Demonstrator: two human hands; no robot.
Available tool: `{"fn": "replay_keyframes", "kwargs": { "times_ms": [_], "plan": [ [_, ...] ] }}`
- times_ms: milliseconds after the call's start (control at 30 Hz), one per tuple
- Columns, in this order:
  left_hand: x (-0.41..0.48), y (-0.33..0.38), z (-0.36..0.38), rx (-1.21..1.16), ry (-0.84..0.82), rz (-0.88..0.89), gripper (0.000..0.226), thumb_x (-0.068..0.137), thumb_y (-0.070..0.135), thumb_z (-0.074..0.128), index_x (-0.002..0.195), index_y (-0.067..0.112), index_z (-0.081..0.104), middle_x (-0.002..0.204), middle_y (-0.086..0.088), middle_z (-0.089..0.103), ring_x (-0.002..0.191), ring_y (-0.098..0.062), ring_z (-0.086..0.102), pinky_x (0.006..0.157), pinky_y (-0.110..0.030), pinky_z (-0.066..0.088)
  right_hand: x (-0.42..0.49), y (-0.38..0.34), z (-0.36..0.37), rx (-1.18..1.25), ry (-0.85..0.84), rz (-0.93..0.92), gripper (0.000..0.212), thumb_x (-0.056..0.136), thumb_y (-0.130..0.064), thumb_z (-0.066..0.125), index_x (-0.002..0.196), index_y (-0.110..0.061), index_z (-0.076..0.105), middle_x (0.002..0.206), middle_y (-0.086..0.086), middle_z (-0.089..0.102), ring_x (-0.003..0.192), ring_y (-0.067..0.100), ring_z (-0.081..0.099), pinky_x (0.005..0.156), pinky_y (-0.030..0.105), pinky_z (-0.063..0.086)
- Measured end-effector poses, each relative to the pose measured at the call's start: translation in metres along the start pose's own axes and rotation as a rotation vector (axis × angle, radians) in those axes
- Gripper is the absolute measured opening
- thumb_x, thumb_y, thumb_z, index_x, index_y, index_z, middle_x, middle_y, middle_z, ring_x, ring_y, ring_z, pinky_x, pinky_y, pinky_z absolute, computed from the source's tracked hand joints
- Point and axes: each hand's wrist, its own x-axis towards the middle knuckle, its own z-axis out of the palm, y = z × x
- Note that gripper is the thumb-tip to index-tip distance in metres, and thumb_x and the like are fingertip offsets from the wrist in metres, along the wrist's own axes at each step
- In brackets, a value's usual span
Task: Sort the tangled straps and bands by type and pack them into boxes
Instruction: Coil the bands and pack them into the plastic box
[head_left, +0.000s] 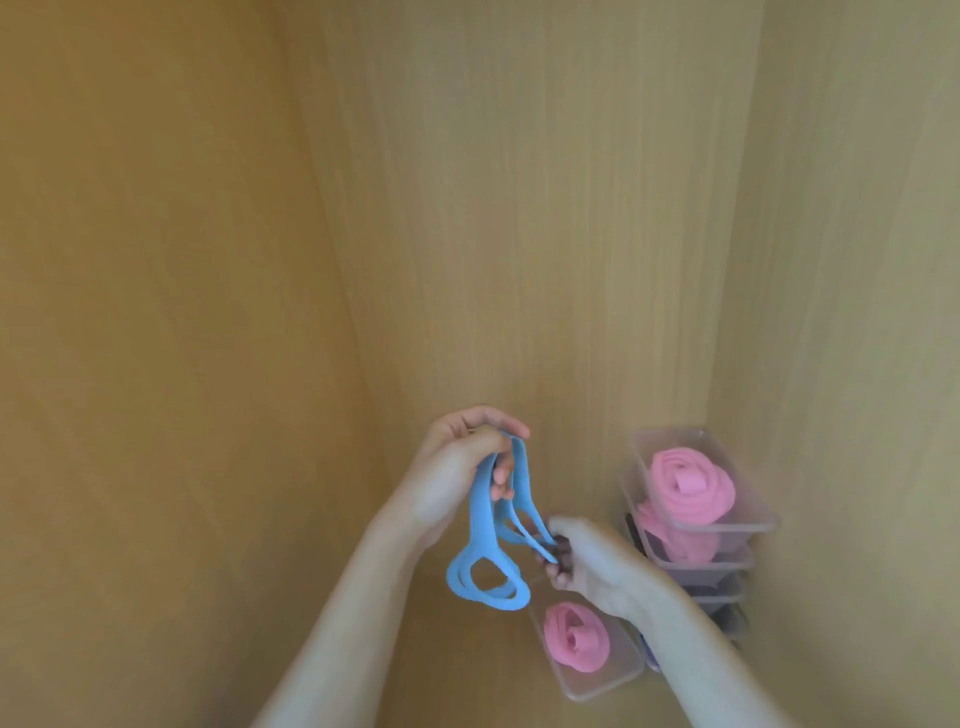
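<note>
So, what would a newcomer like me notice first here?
The bright blue band, looped and dangling between the two hands: the left hand grips its top, the right hand holds strands lower down. Next, the pink rolls coiled in clear boxes: a stack at the right, one box below the hands.

The left hand (457, 467) grips the top of a looped blue band (483, 540), while the right hand (587, 566) pinches its lower strands. A stack of clear boxes (727, 525) holds coiled pink bands (691, 486); another box (602, 675) holds a pink coil (574, 639).
</note>
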Motion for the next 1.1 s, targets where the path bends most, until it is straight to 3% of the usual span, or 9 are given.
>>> {"fn": "replay_keyframes", "kwargs": {
  "times_ms": [167,267,333,467,600,733,867,1000,1100],
  "plan": [
    [0.002,0.000,-0.001,0.080,0.010,-0.054,0.020,0.093,-0.006,0.046,0.102,-0.011,0.063,0.055,-0.008,0.042,0.049,-0.020,0.036,0.061,-0.033,0.046,0.000,0.008,0.003,-0.124,-0.065,-0.069,0.025,0.095,-0.011,0.047,0.098,-0.009,0.072,0.083,0.006,0.065,0.065,0.014,0.055,0.068,0.028,0.044],
    [0.005,0.005,0.001,0.094,-0.019,-0.077,0.023,0.095,-0.007,0.043,0.105,-0.009,0.063,0.057,-0.008,0.042,0.050,-0.019,0.037,0.061,-0.032,0.046,0.003,0.006,-0.004,-0.178,0.007,-0.161,0.026,0.099,-0.028,0.053,0.108,-0.017,0.075,0.105,0.000,0.075,0.097,0.017,0.067,0.100,0.040,0.047],
    [0.007,0.007,0.003,0.103,-0.044,-0.087,0.023,0.095,-0.006,0.042,0.105,-0.005,0.063,0.058,-0.008,0.042,0.050,-0.018,0.038,0.060,-0.031,0.047,0.004,0.002,-0.008,-0.088,-0.024,-0.270,0.032,0.096,-0.043,0.058,0.113,-0.021,0.074,0.115,-0.001,0.074,0.114,0.019,0.063,0.107,0.044,0.042],
    [0.013,0.009,0.005,0.152,-0.063,-0.113,0.024,0.096,-0.004,0.041,0.103,-0.002,0.064,0.060,-0.009,0.045,0.053,-0.018,0.042,0.064,-0.033,0.047,-0.002,-0.006,-0.008,-0.195,-0.146,-0.531,0.051,0.080,-0.055,0.068,0.123,-0.027,0.066,0.120,-0.014,0.071,0.117,0.001,0.062,0.094,0.023,0.047],
    [0.019,0.009,0.006,0.084,-0.072,-0.170,0.024,0.095,-0.004,0.042,0.105,-0.002,0.064,0.060,-0.007,0.045,0.052,-0.017,0.042,0.062,-0.033,0.047,0.008,0.001,0.005,-0.321,0.023,-0.670,0.016,0.095,-0.014,0.063,0.109,-0.019,0.070,0.105,-0.002,0.075,0.105,0.015,0.069,0.091,0.029,0.053],
    [0.020,0.011,0.011,0.037,-0.043,-0.238,0.023,0.094,-0.003,0.042,0.106,-0.003,0.062,0.062,-0.006,0.044,0.052,-0.017,0.042,0.058,-0.031,0.046,0.010,0.008,0.002,-0.294,0.059,-0.622,0.029,0.102,0.005,0.043,0.100,-0.008,0.070,0.092,0.009,0.077,0.090,0.025,0.073,0.085,0.032,0.055],
    [0.022,0.007,0.012,-0.008,0.007,-0.294,0.019,0.094,0.002,0.046,0.107,-0.002,0.059,0.065,-0.006,0.044,0.054,-0.016,0.043,0.059,-0.030,0.046,0.008,0.020,-0.001,-0.228,-0.015,-0.546,0.029,0.103,0.004,0.041,0.100,-0.005,0.069,0.088,0.009,0.076,0.080,0.021,0.073,0.073,0.026,0.054],
    [0.025,0.004,0.014,-0.104,0.031,-0.368,0.019,0.093,0.006,0.046,0.109,0.000,0.055,0.067,-0.005,0.045,0.058,-0.016,0.043,0.062,-0.030,0.047,0.000,0.027,0.006,-0.111,-0.126,-0.514,0.020,0.096,-0.016,0.055,0.103,-0.011,0.073,0.097,0.014,0.076,0.086,0.022,0.072,0.074,0.025,0.054],
    [0.026,0.004,0.013,-0.173,0.028,-0.389,0.018,0.094,0.007,0.046,0.110,0.001,0.053,0.068,-0.005,0.046,0.059,-0.017,0.042,0.062,-0.031,0.048,-0.003,0.027,0.010,-0.009,-0.206,-0.446,0.028,0.089,-0.030,0.062,0.108,-0.013,0.073,0.108,0.016,0.075,0.098,0.029,0.072,0.081,0.031,0.055]
  ]
}}
